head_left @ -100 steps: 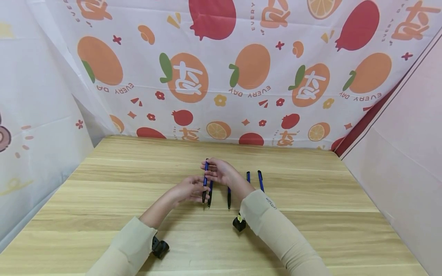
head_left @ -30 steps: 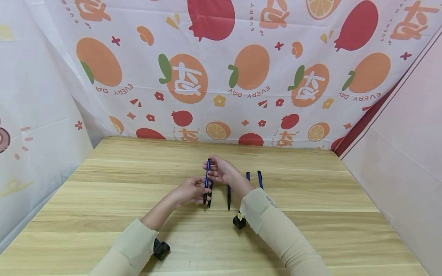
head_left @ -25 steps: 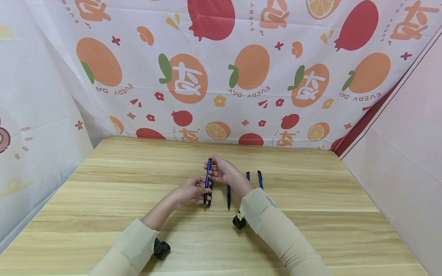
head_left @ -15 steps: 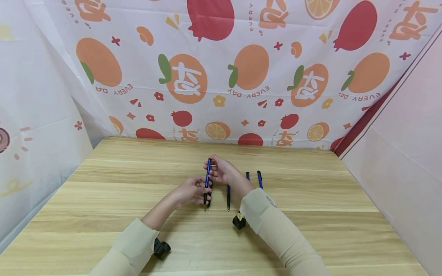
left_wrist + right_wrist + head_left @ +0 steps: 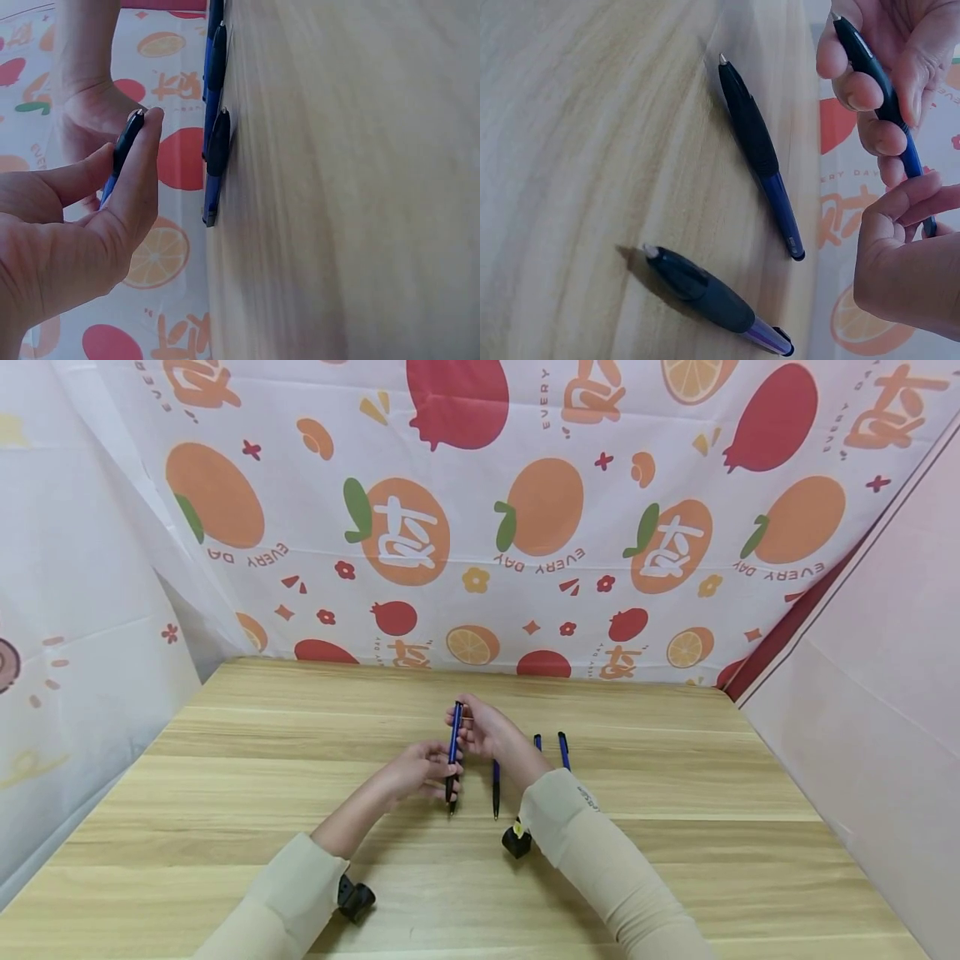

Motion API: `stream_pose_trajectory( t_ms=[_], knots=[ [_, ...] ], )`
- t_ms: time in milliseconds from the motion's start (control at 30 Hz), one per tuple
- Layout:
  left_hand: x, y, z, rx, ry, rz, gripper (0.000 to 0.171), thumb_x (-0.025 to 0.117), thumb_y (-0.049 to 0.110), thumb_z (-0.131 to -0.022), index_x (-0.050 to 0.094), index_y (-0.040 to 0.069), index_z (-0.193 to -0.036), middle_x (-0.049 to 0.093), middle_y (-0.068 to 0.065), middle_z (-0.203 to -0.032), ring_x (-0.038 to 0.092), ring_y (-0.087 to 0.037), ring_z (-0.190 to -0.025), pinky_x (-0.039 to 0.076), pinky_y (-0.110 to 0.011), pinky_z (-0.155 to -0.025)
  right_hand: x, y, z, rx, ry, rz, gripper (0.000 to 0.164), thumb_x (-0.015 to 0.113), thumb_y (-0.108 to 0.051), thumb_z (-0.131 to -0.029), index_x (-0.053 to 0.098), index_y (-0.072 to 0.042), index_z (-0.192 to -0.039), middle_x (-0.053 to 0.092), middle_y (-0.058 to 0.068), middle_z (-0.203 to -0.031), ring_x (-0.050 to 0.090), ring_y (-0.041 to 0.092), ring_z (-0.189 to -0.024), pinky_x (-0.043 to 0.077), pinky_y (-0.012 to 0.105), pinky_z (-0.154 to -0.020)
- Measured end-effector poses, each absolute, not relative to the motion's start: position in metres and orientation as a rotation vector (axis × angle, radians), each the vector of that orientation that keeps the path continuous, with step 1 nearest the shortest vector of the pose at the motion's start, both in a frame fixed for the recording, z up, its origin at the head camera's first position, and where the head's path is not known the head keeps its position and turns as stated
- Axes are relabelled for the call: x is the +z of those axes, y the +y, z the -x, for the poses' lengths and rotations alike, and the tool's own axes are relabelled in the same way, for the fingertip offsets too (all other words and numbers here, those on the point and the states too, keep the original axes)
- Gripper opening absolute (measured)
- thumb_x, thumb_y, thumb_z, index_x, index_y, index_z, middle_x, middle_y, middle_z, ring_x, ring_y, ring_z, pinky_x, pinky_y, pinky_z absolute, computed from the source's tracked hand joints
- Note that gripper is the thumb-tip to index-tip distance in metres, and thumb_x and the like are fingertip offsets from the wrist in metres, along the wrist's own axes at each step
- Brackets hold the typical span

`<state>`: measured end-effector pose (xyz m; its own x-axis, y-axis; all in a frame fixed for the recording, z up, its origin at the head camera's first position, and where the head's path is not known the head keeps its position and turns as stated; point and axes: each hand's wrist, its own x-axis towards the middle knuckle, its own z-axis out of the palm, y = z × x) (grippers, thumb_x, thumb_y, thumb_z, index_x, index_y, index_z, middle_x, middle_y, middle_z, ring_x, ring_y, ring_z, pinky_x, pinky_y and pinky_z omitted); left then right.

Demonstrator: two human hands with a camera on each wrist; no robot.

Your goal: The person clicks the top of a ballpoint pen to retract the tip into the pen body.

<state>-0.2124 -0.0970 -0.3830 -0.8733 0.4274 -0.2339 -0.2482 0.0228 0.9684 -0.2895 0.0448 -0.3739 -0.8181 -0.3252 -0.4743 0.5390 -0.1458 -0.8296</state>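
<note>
A blue ballpoint pen with a black grip (image 5: 454, 739) is held above the table between both hands. My left hand (image 5: 420, 770) pinches it at the black grip, thumb against fingers, as the left wrist view also shows. With thumb and fingertips, my right hand (image 5: 483, 731) holds its blue far end. The metal tip (image 5: 836, 15) points back towards my body. Under the held pen lies a similar pen (image 5: 750, 124), partly covered in the head view. Another pen (image 5: 496, 793) lies to its right, its far end hidden by my right hand.
Two more blue pens (image 5: 537, 742) (image 5: 564, 752) lie further right, partly behind my right forearm. Black wrist cameras (image 5: 356, 900) (image 5: 517, 841) hang from both sleeves. The wooden table (image 5: 225, 793) ends at a fruit-print cloth (image 5: 480, 527) behind, with pale sheets at the sides.
Both hands and the held pen have drifted slightly to the right, so the pen now covers more of the one lying beneath it. The grip of each hand looks the same.
</note>
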Motion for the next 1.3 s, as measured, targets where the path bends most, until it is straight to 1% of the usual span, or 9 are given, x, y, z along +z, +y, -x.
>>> stream_pose_trajectory(
  t_ms=[133,300,600,733,933,1067,1100,1300],
  knots=[
    [-0.3833,-0.0978,0.2120,1.890,1.861,-0.188,0.029,0.040,-0.007,-0.094,0.035,-0.016,-0.121,0.053,-0.028,-0.106,0.062,-0.026,-0.082,0.052,-0.041,-0.077,-0.3742,0.0436,0.2882,-2.013,1.559,-0.247,0.028,0.043,-0.029,-0.096,0.057,-0.008,-0.084,0.060,-0.003,-0.069,0.042,0.003,-0.043,0.041,0.015,-0.044],
    [-0.3837,-0.0992,0.2109,1.880,1.886,-0.198,0.028,0.042,-0.008,-0.093,0.037,-0.016,-0.120,0.056,-0.026,-0.104,0.062,-0.027,-0.084,0.052,-0.041,-0.076,-0.3753,0.0420,0.2864,-2.023,1.545,-0.248,0.027,0.043,-0.029,-0.095,0.057,-0.008,-0.084,0.059,-0.004,-0.067,0.042,0.003,-0.043,0.040,0.015,-0.042],
    [-0.3805,-0.0966,0.2089,1.892,1.897,-0.180,0.027,0.041,-0.008,-0.093,0.038,-0.016,-0.119,0.054,-0.029,-0.106,0.063,-0.025,-0.079,0.053,-0.040,-0.074,-0.3749,0.0400,0.2867,-2.033,1.539,-0.248,0.026,0.044,-0.028,-0.094,0.055,-0.010,-0.080,0.057,-0.005,-0.065,0.037,0.002,-0.041,0.036,0.014,-0.040],
    [-0.3805,-0.0972,0.2093,1.891,1.898,-0.192,0.025,0.042,-0.008,-0.093,0.040,-0.016,-0.116,0.055,-0.028,-0.103,0.063,-0.026,-0.079,0.053,-0.041,-0.074,-0.3750,0.0401,0.2870,-2.042,1.518,-0.237,0.024,0.043,-0.027,-0.094,0.054,-0.010,-0.081,0.057,-0.005,-0.065,0.037,0.002,-0.041,0.035,0.014,-0.040],
    [-0.3889,-0.1017,0.2146,1.929,1.822,-0.318,0.021,0.048,-0.004,-0.092,0.044,-0.013,-0.110,0.058,-0.020,-0.093,0.063,-0.025,-0.077,0.054,-0.040,-0.072,-0.3752,0.0393,0.2881,-2.049,1.487,-0.245,0.020,0.045,-0.025,-0.092,0.053,-0.010,-0.082,0.055,-0.005,-0.065,0.035,0.001,-0.040,0.034,0.013,-0.038],
    [-0.3898,-0.1020,0.2164,1.918,1.817,-0.309,0.024,0.047,-0.004,-0.093,0.041,-0.015,-0.114,0.058,-0.019,-0.095,0.063,-0.025,-0.079,0.053,-0.041,-0.073,-0.3745,0.0389,0.2880,-2.052,1.485,-0.263,0.019,0.046,-0.025,-0.091,0.053,-0.010,-0.081,0.055,-0.005,-0.064,0.034,0.001,-0.039,0.033,0.013,-0.037],
    [-0.3825,-0.0999,0.2126,1.900,1.841,-0.263,0.026,0.045,-0.005,-0.093,0.039,-0.017,-0.116,0.057,-0.020,-0.096,0.063,-0.026,-0.080,0.052,-0.042,-0.075,-0.3745,0.0390,0.2879,-2.054,1.481,-0.268,0.019,0.046,-0.025,-0.091,0.053,-0.010,-0.080,0.055,-0.005,-0.064,0.034,0.001,-0.039,0.033,0.014,-0.037],
    [-0.3819,-0.0990,0.2127,1.887,1.858,-0.221,0.027,0.042,-0.007,-0.093,0.038,-0.016,-0.118,0.057,-0.022,-0.098,0.063,-0.026,-0.080,0.053,-0.042,-0.074,-0.3760,0.0394,0.2883,-2.062,1.466,-0.265,0.023,0.046,-0.025,-0.091,0.054,-0.011,-0.074,0.055,-0.006,-0.062,0.034,0.002,-0.039,0.033,0.014,-0.038]
  ],
)
